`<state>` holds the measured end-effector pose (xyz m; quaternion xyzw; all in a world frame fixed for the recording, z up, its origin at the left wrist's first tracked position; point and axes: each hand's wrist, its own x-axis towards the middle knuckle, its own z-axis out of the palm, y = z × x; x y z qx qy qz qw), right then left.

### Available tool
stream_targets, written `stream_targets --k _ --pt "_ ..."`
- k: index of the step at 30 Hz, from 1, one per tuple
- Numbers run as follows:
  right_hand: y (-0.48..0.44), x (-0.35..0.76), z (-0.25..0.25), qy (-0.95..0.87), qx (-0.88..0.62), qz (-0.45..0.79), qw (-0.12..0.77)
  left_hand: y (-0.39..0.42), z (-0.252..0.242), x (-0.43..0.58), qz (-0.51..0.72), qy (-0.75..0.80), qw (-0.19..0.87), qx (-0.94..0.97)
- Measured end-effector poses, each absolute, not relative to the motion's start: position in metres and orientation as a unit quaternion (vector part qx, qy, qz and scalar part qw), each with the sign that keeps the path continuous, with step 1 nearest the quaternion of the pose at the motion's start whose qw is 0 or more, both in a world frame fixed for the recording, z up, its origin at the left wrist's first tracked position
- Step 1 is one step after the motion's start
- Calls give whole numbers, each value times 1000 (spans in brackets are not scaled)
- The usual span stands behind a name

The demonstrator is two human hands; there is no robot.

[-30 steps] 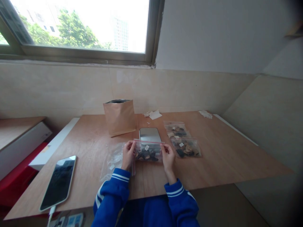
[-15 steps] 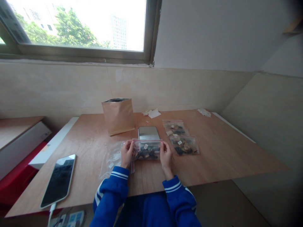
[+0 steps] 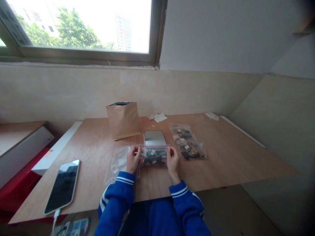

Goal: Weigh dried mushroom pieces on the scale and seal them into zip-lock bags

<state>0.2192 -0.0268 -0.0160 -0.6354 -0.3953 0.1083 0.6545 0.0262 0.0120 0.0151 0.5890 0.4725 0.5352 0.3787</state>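
Between my hands is a clear zip bag [image 3: 154, 156] with a red strip along its top, a small white label and dark pieces inside. My left hand [image 3: 133, 159] pinches its top left corner, and my right hand [image 3: 173, 161] grips the top right corner. Just behind it lies a flat silver scale [image 3: 155, 137], its near part hidden by the bag. Several empty clear bags [image 3: 116, 165] lie beside my left hand. To the right of my right hand, filled zip bags [image 3: 193, 150] with brown and dark pieces overlap in a column.
An open brown kraft pouch [image 3: 123, 121] stands at the back left of the wooden table [image 3: 221, 164]. A phone [image 3: 63, 186] with a white cable lies at the left edge. Paper scraps [image 3: 159, 117] rest near the wall.
Both hands keep hold of the zip bag's top corners, and they have shifted very slightly to the right. The other things on the table stay where they were.
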Motion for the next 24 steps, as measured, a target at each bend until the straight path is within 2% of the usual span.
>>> stream_targets --k 11,24 --pt "-29 218 -12 -385 -610 172 671 12 11 28 542 433 462 553" --pt "-28 218 -13 -371 -599 175 687 15 5 28 544 447 456 544"
